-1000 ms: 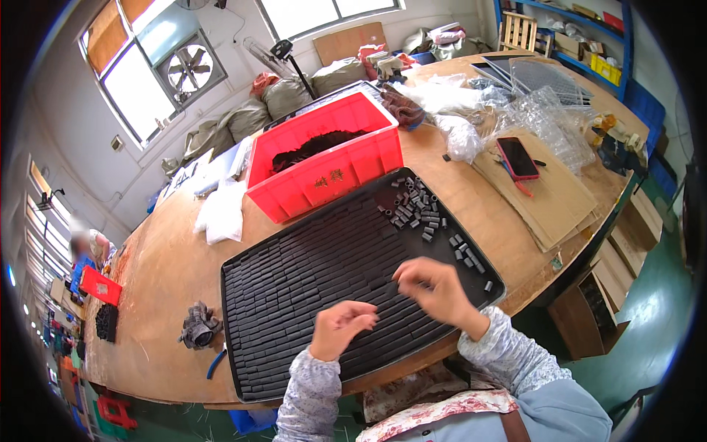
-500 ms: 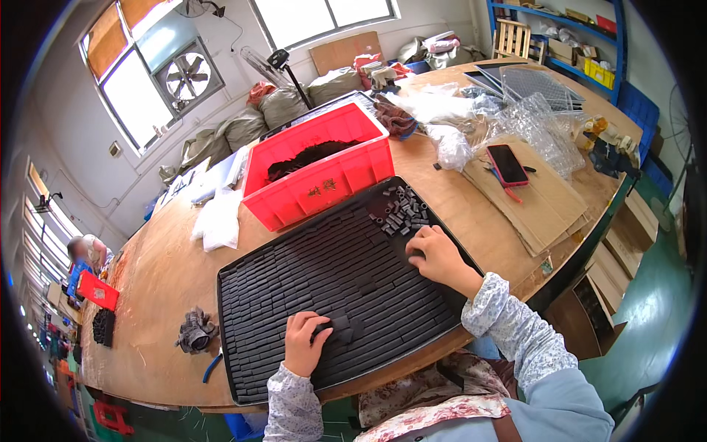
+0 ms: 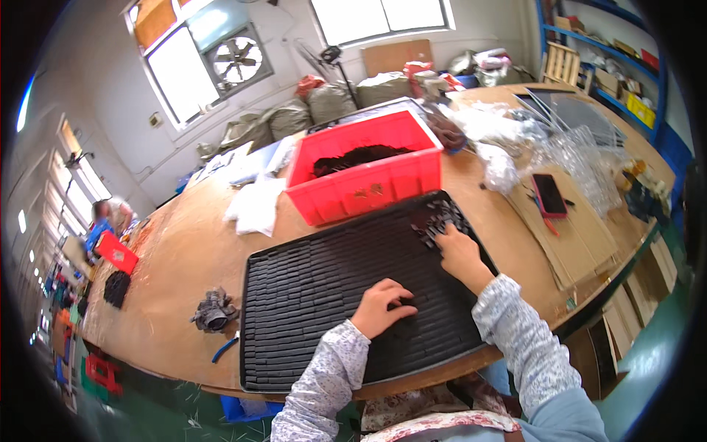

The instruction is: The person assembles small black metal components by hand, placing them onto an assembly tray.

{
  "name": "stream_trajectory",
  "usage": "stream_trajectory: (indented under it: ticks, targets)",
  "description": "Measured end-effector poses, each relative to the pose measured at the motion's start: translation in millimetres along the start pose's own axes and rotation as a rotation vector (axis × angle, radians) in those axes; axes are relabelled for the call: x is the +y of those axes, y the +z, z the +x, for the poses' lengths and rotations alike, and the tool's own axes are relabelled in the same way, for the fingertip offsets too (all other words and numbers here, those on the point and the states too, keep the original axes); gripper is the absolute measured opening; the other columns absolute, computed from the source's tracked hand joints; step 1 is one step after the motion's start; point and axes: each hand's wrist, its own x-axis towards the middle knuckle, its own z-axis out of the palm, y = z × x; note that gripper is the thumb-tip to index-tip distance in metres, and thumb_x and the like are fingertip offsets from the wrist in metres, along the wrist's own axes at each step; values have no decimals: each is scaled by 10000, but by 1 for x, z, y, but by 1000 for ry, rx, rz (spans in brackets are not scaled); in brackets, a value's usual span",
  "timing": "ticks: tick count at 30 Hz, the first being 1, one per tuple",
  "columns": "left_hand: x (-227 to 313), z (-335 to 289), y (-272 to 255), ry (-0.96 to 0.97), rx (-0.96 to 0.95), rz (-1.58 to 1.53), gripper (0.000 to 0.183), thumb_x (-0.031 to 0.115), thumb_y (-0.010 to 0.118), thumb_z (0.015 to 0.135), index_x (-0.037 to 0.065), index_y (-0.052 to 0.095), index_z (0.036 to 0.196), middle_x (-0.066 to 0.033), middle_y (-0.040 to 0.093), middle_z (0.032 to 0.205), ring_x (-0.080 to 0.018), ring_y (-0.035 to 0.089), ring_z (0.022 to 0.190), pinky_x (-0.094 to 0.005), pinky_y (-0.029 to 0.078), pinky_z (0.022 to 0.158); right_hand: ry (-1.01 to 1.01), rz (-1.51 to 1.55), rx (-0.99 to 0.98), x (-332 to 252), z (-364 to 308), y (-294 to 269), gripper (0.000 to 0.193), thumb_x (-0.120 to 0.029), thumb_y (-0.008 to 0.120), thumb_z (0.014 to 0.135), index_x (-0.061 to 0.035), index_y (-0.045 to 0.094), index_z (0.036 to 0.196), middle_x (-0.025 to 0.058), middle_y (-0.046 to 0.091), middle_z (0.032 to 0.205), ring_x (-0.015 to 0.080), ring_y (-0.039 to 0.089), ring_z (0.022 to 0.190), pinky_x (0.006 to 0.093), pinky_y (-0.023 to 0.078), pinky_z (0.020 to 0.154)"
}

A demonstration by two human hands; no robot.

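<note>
A large black tray (image 3: pixel 245 346) lies tilted on the wooden table, lined with rows of small black strip-like pieces (image 3: pixel 317 302). Over the middle of these rows is my left hand (image 3: pixel 381 308), its thumb and fingers apart; I see nothing held between them against the dark background. At the tray's far right corner, a heap of loose short black pieces (image 3: pixel 440 215) is spread out. My right hand (image 3: pixel 464 256) reaches into this heap, fingers bent together at its near edge. Whatever its fingertips pinch is too dark and blurred to make out.
Behind the tray stands a red bin (image 3: pixel 368 195) with dark material inside. To the right, a phone (image 3: pixel 549 195) rests on flat cardboard (image 3: pixel 574 247). Clear plastic packaging (image 3: pixel 589 158) lies beyond. A crumpled grey cloth (image 3: pixel 214 311) sits left. Another person (image 3: pixel 114 214) is far left.
My left hand has moved right and away from me across the rows, fingers spreading from the dark pieces they were on. My right hand has reached farther into the heap. The view has shifted.
</note>
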Motion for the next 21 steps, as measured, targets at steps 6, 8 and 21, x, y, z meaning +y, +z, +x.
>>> stream_trajectory:
  ticks: [6, 8, 21]
  targets:
    - [-4, -23, -9, 121, -8, 129, 358, 255, 852, 642, 92, 677, 908, -67, 609, 986, -283, 541, 981, -384, 455, 888, -152, 217, 175, -22, -23, -8, 167, 9, 646, 745, -54, 559, 873, 127, 541, 958, 347, 599, 855, 438, 495, 715]
    - [-5, -21, -2, 100, -21, 105, 345, 225, 848, 648, 93, 647, 896, -56, 602, 988, -270, 556, 962, -373, 472, 849, -228, 355, 179, -33, -34, -17, 106, 29, 622, 771, -26, 556, 833, 138, 551, 907, 362, 589, 845, 438, 476, 706]
    - [6, -15, -8, 31, 86, -272, 157, -7, 700, 767, 16, 554, 818, -66, 564, 751, -163, 600, 627, -290, 490, 558, -298, 392, -30, -64, -52, -21, 245, 24, 738, 646, -16, 545, 791, 125, 534, 741, 308, 556, 685, 387, 431, 603]
